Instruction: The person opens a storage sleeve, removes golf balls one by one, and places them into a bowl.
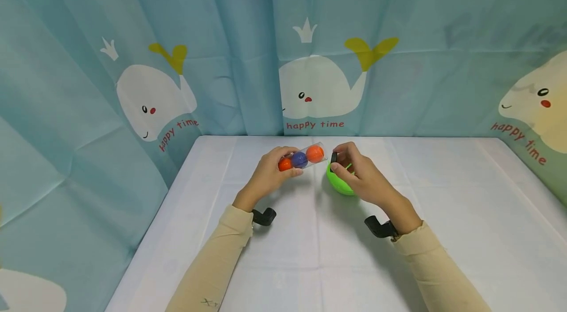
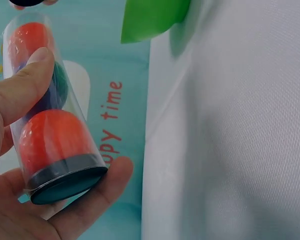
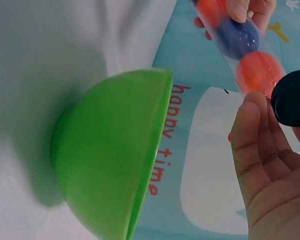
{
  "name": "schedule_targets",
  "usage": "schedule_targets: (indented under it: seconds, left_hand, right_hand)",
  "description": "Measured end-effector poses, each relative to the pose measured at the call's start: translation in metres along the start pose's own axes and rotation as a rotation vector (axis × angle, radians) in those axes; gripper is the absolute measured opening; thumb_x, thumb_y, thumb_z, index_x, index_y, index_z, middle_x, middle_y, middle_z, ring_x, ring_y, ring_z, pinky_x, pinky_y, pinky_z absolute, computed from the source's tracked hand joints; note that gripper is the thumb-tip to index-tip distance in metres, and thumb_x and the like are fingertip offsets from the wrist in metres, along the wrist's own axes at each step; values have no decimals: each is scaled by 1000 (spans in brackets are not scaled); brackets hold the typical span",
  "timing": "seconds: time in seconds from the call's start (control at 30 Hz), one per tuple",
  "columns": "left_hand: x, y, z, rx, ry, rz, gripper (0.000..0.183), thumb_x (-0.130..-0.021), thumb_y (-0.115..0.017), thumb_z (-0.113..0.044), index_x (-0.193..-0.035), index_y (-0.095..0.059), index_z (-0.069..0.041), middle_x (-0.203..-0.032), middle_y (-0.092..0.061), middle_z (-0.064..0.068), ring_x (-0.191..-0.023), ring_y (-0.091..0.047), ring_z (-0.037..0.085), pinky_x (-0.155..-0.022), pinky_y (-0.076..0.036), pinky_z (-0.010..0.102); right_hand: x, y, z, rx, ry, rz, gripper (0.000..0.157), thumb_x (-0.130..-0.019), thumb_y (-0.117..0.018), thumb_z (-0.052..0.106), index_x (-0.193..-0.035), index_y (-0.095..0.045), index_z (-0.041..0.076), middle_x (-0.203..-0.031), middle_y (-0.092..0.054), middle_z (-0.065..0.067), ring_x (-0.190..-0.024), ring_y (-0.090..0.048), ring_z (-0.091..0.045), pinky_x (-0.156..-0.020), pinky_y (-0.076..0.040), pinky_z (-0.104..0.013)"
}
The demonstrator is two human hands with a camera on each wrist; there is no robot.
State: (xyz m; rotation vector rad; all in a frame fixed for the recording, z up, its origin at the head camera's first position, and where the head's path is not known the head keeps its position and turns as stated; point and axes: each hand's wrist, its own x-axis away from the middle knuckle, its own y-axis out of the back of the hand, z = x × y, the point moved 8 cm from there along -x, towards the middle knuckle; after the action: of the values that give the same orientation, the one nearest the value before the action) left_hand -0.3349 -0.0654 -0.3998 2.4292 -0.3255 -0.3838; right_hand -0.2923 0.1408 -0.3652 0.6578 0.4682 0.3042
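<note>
My left hand (image 1: pixel 270 170) grips a clear plastic tube (image 2: pixel 78 125) with an orange ball (image 1: pixel 315 154), a blue ball (image 1: pixel 299 160) and a second orange ball (image 2: pixel 55 137) in a row inside. A black cap closes the tube's end near my left fingers; its other end points right, toward my right hand (image 1: pixel 361 174). Between thumb and fingers, the right hand pinches a round black cap (image 3: pixel 293 98), held just off that end of the tube. Below the right hand, a bright green bowl (image 3: pixel 107 155) stands upright on the table, partly hidden by the hand in the head view.
A white cloth covers the table (image 1: pixel 292 253). Behind it and along the left hangs a blue curtain (image 1: pixel 239 56) printed with white whales. Black wrist mounts (image 1: pixel 382 227) stick out from both forearms.
</note>
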Motion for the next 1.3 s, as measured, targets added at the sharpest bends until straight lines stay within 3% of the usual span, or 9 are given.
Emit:
schedule_targets:
  seconds: [0.33, 0.53, 0.67, 0.87, 1.07, 1.3]
  left_hand:
    - [-2, 9, 5, 14, 17, -67, 50, -88, -82, -31, -133, -63, -20, -132, -63, 8, -120, -60, 27, -106, -49, 47]
    - [-2, 13, 7, 4, 8, -85, 50, -88, -83, -30, -132, -63, -19, -131, -64, 9, -119, -61, 27, -106, -50, 46]
    - [-3, 14, 8, -3, 7, -94, 50, -88, -82, -30, -132, -63, -18, -131, -63, 10, -119, -61, 28, -106, -49, 46]
    - [-3, 15, 9, -10, 10, -98, 52, -88, -82, -30, -134, -62, -18, -134, -62, 9, -120, -60, 27, -107, -49, 46]
    - [-3, 16, 8, -16, 6, -100, 52, -88, -82, -30, -134, -62, -17, -133, -63, 9, -118, -61, 28, -105, -50, 46]
    - [-2, 15, 7, -19, 13, -98, 51, -88, -82, -30, -133, -62, -18, -131, -63, 9, -116, -61, 27, -104, -50, 46]
  right_hand:
    - [-1, -19, 5, 2, 5, 49, 29, -92, -74, 19, -112, -54, 14, -94, -67, 3, -83, -67, -10, -73, -57, -29]
    - [0, -38, 5, -25, -3, 137, 30, -87, -79, 19, -102, -54, 13, -88, -68, 4, -80, -67, -8, -70, -56, -25]
    - [1, -50, 5, -34, -15, 200, 31, -87, -79, 20, -102, -55, 9, -86, -70, 3, -80, -67, -8, -71, -57, -26]
    - [3, -65, 4, 44, -10, 280, 33, -89, -77, 23, -114, -61, 7, -89, -70, 3, -81, -66, -8, -74, -55, -25]
    - [5, -75, 0, 113, -43, 315, 28, -86, -81, 25, -104, -65, 11, -88, -71, 6, -78, -65, -4, -73, -52, -24]
    - [8, -87, -8, 128, -74, 356, 27, -86, -82, 21, -102, -64, 11, -75, -69, 9, -64, -61, -1, -63, -50, -22]
